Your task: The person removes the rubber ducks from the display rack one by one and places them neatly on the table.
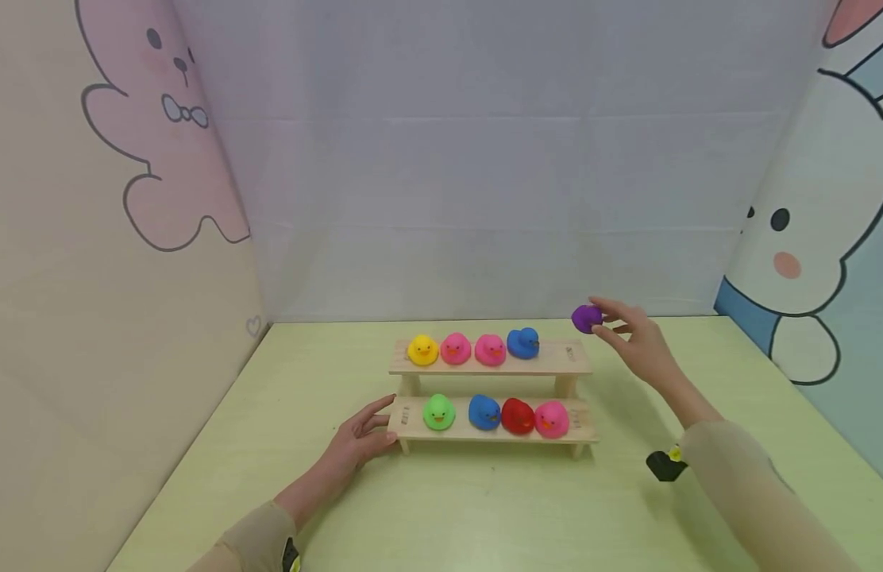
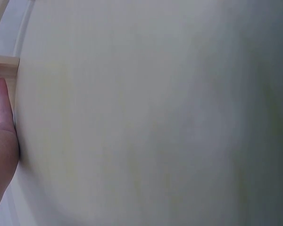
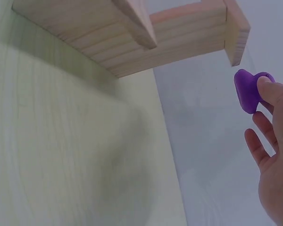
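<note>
A two-tier wooden stand [image 1: 484, 437] bears a row of rubber ducks on each board. At its lower left end my left hand [image 1: 359, 435] holds the board's edge, thumb at the front corner and fingers farther back. The left wrist view catches only part of this hand [image 2: 2, 113] by the board end [image 2: 7, 63]. My right hand [image 1: 638, 345] pinches a purple rubber duck [image 1: 587, 318] in the air, just off the upper board's right end. In the right wrist view the duck [image 3: 247, 92] is between thumb and fingers, apart from the stand [image 3: 179, 42].
The upper board carries a yellow duck [image 1: 423, 350], two pink ducks and a blue duck [image 1: 523, 343]. Below are a green duck [image 1: 439, 412], a blue duck [image 1: 484, 412], a red duck [image 1: 517, 416] and a pink duck [image 1: 552, 419]. A pale curtain [image 1: 441, 199] hangs behind the table.
</note>
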The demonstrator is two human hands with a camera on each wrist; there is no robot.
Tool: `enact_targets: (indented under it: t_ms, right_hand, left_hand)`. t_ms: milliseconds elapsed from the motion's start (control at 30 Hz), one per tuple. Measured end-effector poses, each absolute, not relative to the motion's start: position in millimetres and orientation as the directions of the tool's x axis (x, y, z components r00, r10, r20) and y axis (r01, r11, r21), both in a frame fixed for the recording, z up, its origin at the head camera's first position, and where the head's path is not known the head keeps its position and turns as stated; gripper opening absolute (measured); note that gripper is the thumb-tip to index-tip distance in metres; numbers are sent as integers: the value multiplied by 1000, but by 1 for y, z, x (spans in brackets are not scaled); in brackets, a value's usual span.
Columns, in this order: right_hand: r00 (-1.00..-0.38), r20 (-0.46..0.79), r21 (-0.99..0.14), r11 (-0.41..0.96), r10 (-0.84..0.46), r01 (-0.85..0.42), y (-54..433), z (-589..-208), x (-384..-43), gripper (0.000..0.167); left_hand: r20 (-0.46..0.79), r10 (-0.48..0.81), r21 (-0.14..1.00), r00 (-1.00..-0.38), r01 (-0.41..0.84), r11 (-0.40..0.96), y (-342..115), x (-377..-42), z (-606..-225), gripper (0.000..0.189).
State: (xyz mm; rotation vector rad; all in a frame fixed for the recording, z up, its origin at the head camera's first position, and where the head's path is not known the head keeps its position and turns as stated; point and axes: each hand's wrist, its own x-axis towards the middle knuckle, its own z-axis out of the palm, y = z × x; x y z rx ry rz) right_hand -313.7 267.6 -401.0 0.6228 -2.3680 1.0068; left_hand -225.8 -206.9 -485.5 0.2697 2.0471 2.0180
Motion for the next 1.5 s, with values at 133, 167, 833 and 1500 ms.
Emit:
enact_targets:
  t_ms: [133, 167, 833, 1500]
  right_hand:
    - [-788, 577, -555, 604, -215, -572, 274, -418, -322, 43]
    - [-797, 564, -561, 608, -216, -561, 276, -422, -323, 42]
    - [-931, 339, -721, 599, -135, -349, 296, -472, -317, 40]
    - [-951, 305, -836, 466, -42, -289, 297, -488, -315, 43]
  left_hand:
    - [-41, 299, 999, -953, -35, 27, -206, -225, -485, 65]
    - [-38, 299, 999, -954, -33, 24, -206, -225, -485, 65]
    - [-38, 317, 999, -948, -38, 6, -208, -224, -487, 66]
    - [-25, 319, 999, -947, -32, -15, -208, -223, -489, 66]
